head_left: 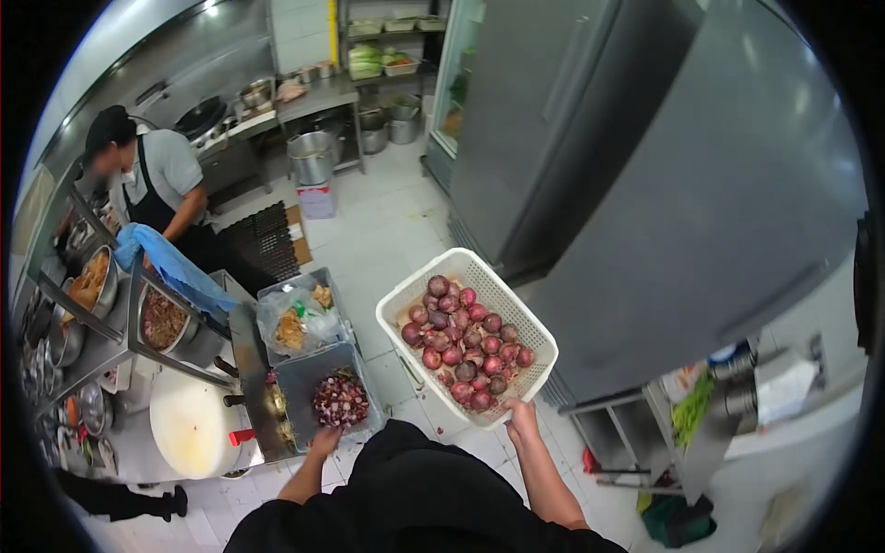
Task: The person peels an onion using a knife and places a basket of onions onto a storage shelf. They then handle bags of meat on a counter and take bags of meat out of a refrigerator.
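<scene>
My right hand (523, 420) grips the near rim of a white perforated plastic basket (411, 352), thumb at the edge. Several whole red onions (466, 343) lie in the basket, with loose dry skins among them. What is under the basket is hidden. My left hand (324, 441) is at the near edge of a grey plastic bin (304, 376); its fingers are too small and partly hidden to read. Inside that bin is a heap of purple and white onion pieces or peelings (340, 402).
A second grey bin holds a clear plastic bag (300, 318). On the left counter are a round white cutting board (192, 422) and metal bowls (166, 318). A co-worker (152, 180) in a cap and apron stands at left. Tall steel refrigerators (682, 212) stand at right; a metal shelf (636, 433) is nearby.
</scene>
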Demonstrator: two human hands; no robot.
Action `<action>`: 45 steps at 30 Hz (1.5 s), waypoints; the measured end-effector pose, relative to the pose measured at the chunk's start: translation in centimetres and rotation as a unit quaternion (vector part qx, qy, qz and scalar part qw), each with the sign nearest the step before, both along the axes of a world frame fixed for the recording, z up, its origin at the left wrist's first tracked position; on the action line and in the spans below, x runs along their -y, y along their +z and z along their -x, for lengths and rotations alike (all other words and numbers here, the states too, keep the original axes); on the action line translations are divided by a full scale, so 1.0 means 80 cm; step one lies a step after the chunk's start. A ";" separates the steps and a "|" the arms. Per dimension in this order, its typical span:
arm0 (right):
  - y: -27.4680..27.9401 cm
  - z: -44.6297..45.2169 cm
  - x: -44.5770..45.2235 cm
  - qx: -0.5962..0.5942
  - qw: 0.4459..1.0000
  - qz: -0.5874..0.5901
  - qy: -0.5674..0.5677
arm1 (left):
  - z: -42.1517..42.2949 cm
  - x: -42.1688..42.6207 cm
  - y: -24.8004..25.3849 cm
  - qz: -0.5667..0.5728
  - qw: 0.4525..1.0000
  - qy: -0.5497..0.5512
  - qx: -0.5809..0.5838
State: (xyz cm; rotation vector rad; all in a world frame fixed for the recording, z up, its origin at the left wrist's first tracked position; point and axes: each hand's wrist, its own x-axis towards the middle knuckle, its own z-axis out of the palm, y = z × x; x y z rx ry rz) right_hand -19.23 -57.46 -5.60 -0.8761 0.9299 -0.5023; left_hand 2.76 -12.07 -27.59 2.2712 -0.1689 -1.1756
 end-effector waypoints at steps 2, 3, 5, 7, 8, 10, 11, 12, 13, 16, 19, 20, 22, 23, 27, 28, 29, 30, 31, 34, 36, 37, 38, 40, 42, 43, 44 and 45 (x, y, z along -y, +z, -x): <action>-0.002 -0.048 0.040 -0.025 0.999 -0.021 0.021 | 0.063 -0.107 -0.099 -0.166 0.943 -0.285 0.046; -0.007 -0.070 0.049 -0.019 0.999 -0.008 0.029 | 0.079 -0.115 -0.070 -0.188 0.953 -0.235 -0.037; -0.012 -0.127 0.080 0.004 0.999 0.004 0.052 | 0.087 -0.118 -0.052 -0.218 0.957 -0.137 -0.135; -0.028 -0.190 0.109 0.036 0.996 0.001 0.082 | 0.056 -0.082 -0.047 -0.223 0.955 -0.088 -0.172; -0.030 -0.224 0.121 0.043 0.995 0.011 0.086 | 0.032 -0.057 -0.050 -0.219 0.955 -0.074 -0.184; -0.018 -0.286 0.128 0.046 0.994 -0.028 0.090 | -0.026 -0.004 -0.065 -0.208 0.957 -0.070 -0.190; -0.007 -0.319 0.136 0.037 0.991 -0.066 0.110 | -0.062 0.026 -0.074 -0.202 0.959 -0.081 -0.180; -0.001 -0.354 0.150 0.033 0.991 -0.065 0.110 | -0.102 0.060 -0.088 -0.190 0.963 -0.101 -0.164; 0.002 -0.382 0.159 0.058 0.988 -0.081 0.119 | -0.139 0.093 -0.099 -0.180 0.965 -0.129 -0.144; -0.001 -0.462 0.188 0.078 0.983 -0.090 0.138 | -0.297 0.229 -0.142 -0.155 0.955 -0.253 -0.014; 0.005 -0.528 0.217 0.066 0.985 -0.091 0.129 | -0.493 0.381 -0.039 -0.037 0.970 -0.062 0.231; 0.010 -0.552 0.229 0.074 0.987 -0.069 0.126 | -0.578 0.435 0.042 0.065 0.970 -0.014 0.233; 0.031 -0.616 0.266 0.084 0.987 -0.046 0.128 | -0.705 0.527 0.166 0.407 0.821 0.068 0.394; 0.038 -0.643 0.280 0.082 0.987 -0.053 0.129 | -0.746 0.543 0.173 0.404 0.823 0.069 0.394; 0.027 -0.774 0.341 0.082 0.985 -0.067 0.136 | -0.911 0.599 0.183 0.446 0.813 0.155 0.341; 0.027 -0.812 0.356 0.082 0.984 -0.080 0.138 | -0.950 0.584 0.132 0.248 0.893 0.056 0.372; 0.015 -0.856 0.375 0.074 0.986 -0.064 0.132 | -0.948 0.579 0.126 0.179 0.912 0.088 0.358; 0.018 -0.906 0.395 0.085 0.985 -0.064 0.133 | -0.951 0.557 0.058 0.096 0.942 0.099 0.306; 0.033 -0.939 0.386 0.080 0.986 -0.068 0.126 | -0.926 0.511 0.003 -0.033 0.960 0.083 0.264; 0.048 -1.050 0.432 0.058 0.986 -0.091 0.129 | -0.848 0.402 -0.083 -0.166 0.978 -0.122 0.031; 0.034 -1.127 0.487 0.017 0.987 -0.086 0.136 | -0.817 0.376 -0.054 -0.190 0.976 -0.074 -0.079; 0.018 -1.160 0.514 0.014 0.985 -0.088 0.147 | -0.809 0.365 -0.048 -0.196 0.973 -0.025 -0.118; 0.018 -1.182 0.537 0.002 0.984 -0.084 0.160 | -0.810 0.371 -0.035 -0.194 0.969 0.016 -0.150; -0.007 -1.246 0.569 0.049 0.980 -0.121 0.148 | -0.831 0.384 -0.042 -0.188 0.961 0.071 -0.188; -0.029 -1.309 0.599 0.075 0.978 -0.120 0.153 | -0.872 0.410 -0.050 -0.179 0.955 0.098 -0.215; -0.041 -1.343 0.613 0.077 0.977 -0.129 0.151 | -0.900 0.424 -0.062 -0.172 0.955 0.104 -0.218; -0.051 -1.376 0.625 0.079 0.976 -0.139 0.145 | -0.938 0.442 -0.078 -0.166 0.957 0.103 -0.216; -0.064 -1.417 0.647 0.099 0.970 -0.154 0.163 | -0.971 0.463 -0.086 -0.162 0.959 0.101 -0.210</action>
